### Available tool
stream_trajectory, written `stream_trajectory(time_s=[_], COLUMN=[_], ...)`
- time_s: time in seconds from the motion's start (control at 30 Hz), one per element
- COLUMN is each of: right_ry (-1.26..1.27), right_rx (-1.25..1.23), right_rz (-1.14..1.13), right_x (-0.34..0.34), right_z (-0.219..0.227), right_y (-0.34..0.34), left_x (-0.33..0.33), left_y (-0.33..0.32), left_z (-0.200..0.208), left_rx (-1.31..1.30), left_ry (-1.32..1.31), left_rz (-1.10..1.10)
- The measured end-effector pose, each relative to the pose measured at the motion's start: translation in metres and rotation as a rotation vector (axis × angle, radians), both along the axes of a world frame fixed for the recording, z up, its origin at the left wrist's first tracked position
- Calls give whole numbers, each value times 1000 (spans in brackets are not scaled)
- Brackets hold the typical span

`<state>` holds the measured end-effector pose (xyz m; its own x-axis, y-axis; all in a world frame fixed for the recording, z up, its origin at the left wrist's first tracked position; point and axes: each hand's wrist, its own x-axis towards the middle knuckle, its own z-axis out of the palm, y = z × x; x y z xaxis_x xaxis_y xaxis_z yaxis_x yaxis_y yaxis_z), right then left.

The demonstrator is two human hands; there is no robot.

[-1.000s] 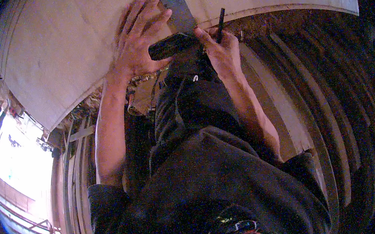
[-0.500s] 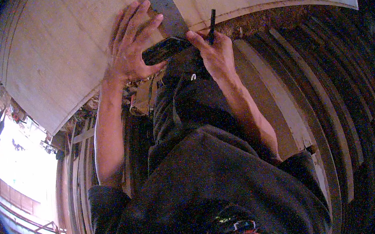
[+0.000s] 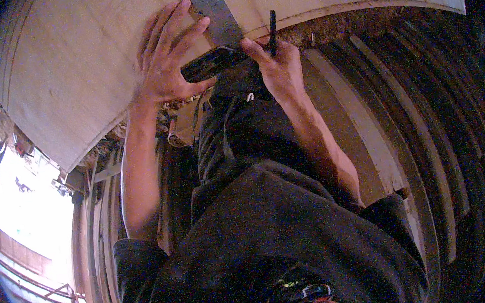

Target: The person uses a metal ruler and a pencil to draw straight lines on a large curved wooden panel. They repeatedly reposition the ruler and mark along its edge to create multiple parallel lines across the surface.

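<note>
A pale, broad wooden board [image 3: 80,73] lies across the top of the view. Over it points the wide grey metal blade [image 3: 218,16] of what looks like a try square; its dark stock [image 3: 210,63] sits at the board's near edge. My left hand [image 3: 166,59] is spread over the board, fingers apart, two fingertips by the blade's left edge. Its thumb runs along the near side of the stock. To the right, my right hand [image 3: 277,60] is closed on a thin black pencil or marker [image 3: 273,29], which sticks up. The right thumb tip touches the blade's near right corner.
Long timber strips [image 3: 388,90] lie stacked on the right, beyond my right forearm. My dark trousers [image 3: 252,127] are close under the board's edge. Left of me are a bright opening [image 3: 30,218] and upright planks [image 3: 95,224]. Wood shavings [image 3: 341,25] show past the board.
My left hand has shifted slightly left, and more of the blade and stock shows beside it. The pencil or marker in my right hand stands slightly more upright. Otherwise the pose is nearly the same.
</note>
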<state>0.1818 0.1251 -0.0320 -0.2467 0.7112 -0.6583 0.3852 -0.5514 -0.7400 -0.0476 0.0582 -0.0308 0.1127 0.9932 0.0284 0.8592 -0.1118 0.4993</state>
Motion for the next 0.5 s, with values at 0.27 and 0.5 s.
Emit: stream_trajectory(time_s=[0.27, 0.5], right_ry=[-16, 45], right_rx=[-10, 31], right_rz=[19, -17], right_x=[5, 5], right_z=[-5, -9], right_y=[2, 1], left_x=[5, 5], left_y=[1, 2], left_z=[-3, -2], left_rx=[23, 28], left_ry=[14, 37], left_rz=[14, 6])
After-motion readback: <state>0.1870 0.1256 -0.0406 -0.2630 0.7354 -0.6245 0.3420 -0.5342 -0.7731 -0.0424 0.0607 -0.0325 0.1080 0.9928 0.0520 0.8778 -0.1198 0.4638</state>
